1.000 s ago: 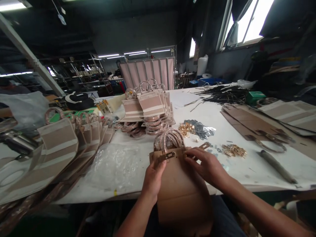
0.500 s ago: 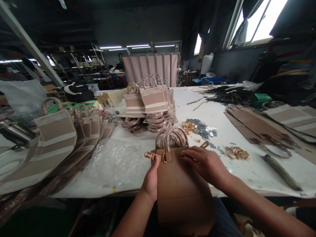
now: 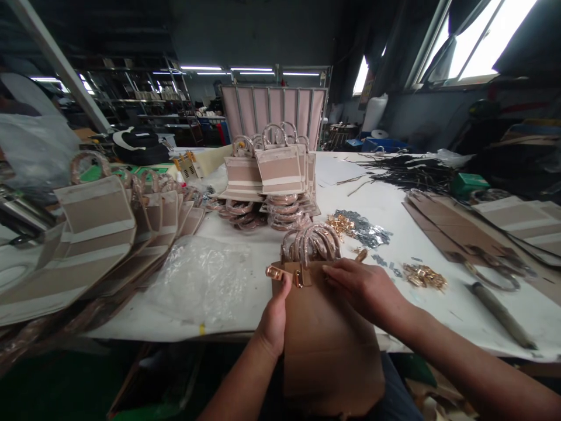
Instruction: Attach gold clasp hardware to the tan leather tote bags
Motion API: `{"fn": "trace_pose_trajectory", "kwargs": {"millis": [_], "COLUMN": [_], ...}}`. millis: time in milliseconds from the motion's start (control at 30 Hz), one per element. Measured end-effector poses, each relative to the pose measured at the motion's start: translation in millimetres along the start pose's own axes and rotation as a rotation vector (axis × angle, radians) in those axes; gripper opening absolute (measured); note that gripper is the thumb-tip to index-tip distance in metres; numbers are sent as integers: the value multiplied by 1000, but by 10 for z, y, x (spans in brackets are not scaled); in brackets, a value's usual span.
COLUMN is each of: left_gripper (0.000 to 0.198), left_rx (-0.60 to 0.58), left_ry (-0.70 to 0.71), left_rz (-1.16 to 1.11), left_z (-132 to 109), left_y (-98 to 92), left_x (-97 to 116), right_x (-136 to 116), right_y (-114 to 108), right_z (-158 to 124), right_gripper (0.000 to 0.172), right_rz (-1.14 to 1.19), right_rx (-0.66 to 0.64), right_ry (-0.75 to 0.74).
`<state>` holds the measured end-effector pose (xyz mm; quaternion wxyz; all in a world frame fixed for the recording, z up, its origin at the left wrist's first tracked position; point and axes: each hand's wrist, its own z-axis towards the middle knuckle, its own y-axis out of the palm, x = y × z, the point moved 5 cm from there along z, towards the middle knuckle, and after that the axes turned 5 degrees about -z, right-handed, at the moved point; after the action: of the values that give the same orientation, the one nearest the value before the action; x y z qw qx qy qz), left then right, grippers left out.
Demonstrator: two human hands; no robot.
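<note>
A tan flat handbag [image 3: 326,333] lies over the table's near edge, its wrapped round handles [image 3: 312,241] pointing away from me. My left hand [image 3: 274,318] grips the bag's left edge, thumb up beside a gold metal clasp [image 3: 280,273] on the strap at the bag's top. My right hand [image 3: 366,286] rests on the upper right of the bag, fingers curled and pinching at the strap near the top rim; a gold strap end [image 3: 362,255] sticks out just beyond it.
Stacks of finished pink-and-white bags stand at the left [image 3: 94,225] and at the centre back [image 3: 278,169]. Gold fittings [image 3: 424,275], silvery parts [image 3: 362,228], a clear plastic sheet [image 3: 205,280], a grey tool [image 3: 499,313] and flat bag panels [image 3: 456,225] lie on the white table [image 3: 438,310].
The strap with the gold clasp has swung to the bag's left, clasp now sticking out by my left thumb. My right hand slid inward along the top rim. The camera shifted slightly.
</note>
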<state>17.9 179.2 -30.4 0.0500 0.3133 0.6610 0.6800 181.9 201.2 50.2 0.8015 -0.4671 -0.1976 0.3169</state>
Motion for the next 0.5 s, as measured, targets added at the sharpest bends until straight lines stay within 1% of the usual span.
{"fn": "trace_pose_trajectory", "kwargs": {"millis": [100,200,367,500], "left_gripper": [73,72,70,68], "left_rx": [-1,-2,51,64], "left_ry": [13,21,33,44], "left_rz": [1,9,42,63], "left_z": [5,11,31,67], "left_y": [-11,-37,-112,-88], "left_x": [0,-2,0,10], "right_x": [35,42,32,58], "right_y": [-2,-4,-16,-9], "right_z": [-6,-10,22,56], "right_gripper": [27,26,27,27], "right_rz": [17,3,-36,-54], "right_rx": [-19,-15,3,11], "right_ry": [-12,-21,-76,-115]}}
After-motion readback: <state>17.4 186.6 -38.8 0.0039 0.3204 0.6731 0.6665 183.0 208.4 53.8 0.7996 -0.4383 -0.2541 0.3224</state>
